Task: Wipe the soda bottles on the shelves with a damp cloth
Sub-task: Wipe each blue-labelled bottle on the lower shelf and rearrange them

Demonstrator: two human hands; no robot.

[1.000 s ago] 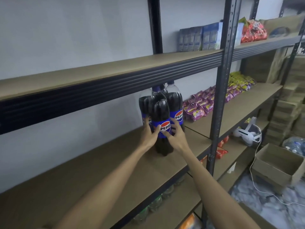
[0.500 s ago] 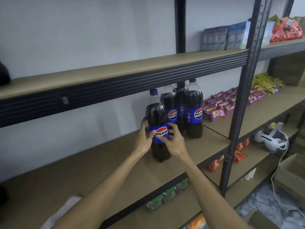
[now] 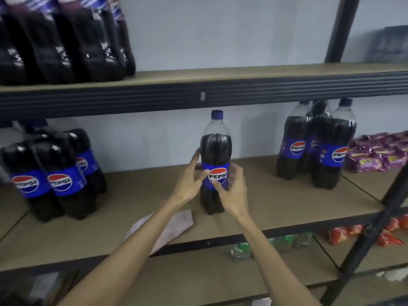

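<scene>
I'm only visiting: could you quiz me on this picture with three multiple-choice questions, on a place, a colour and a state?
1. The pink cloth lies: A over a bottle; B on the shelf beside the held bottle; C on the top shelf.
2. The held bottle's label: A blue; B green; C yellow.
3. That bottle is: A lying down; B uncapped; C upright, capped.
Answers: B, flat on that shelf; A, a blue band round its middle; C, it stands, left hand and right hand around it.
</scene>
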